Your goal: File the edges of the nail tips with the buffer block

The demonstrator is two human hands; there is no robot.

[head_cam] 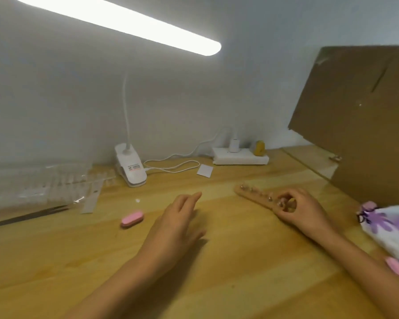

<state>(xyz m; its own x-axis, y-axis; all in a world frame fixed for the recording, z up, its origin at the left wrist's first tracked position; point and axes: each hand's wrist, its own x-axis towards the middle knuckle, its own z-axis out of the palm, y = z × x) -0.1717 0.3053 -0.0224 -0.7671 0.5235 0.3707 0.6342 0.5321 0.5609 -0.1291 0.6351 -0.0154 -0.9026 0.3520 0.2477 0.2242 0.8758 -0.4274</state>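
Head view. The left hand (175, 224) lay over the middle of the bench (240, 272) with its fingers loosely spread and straight, the forefinger stretched toward the back edge; it held nothing. Whether the palm touched the wood could not be told.

The right hand (302, 210) was toward the right edge, its fingers curled round the near end of a wooden strip (251, 195). Small nail tips (244, 187) stood in a row along the strip, too blurred to count.

The buffer block (132, 218), pink and oval-ended, lay flat on the bench left of the left hand, apart from it and untouched.

Along the back edge stood:
- a white clip lamp (130, 169) bearing a printed label with a barcode-like mark, its writing too small to read;
- the lamp's lit bar (124, 21) overhead;
- a loose white cable (171, 165);
- a white paper square (204, 170);
- a power strip (240, 157) with a white plug (234, 145) in it.

Clear plastic packets (44, 183) lay at the back left corner, with a dark pointed tool (28, 216) just in front. A cardboard sheet (359, 116) leaned at the back right corner. A white and purple patterned pouch (387, 226) rested at the right edge.
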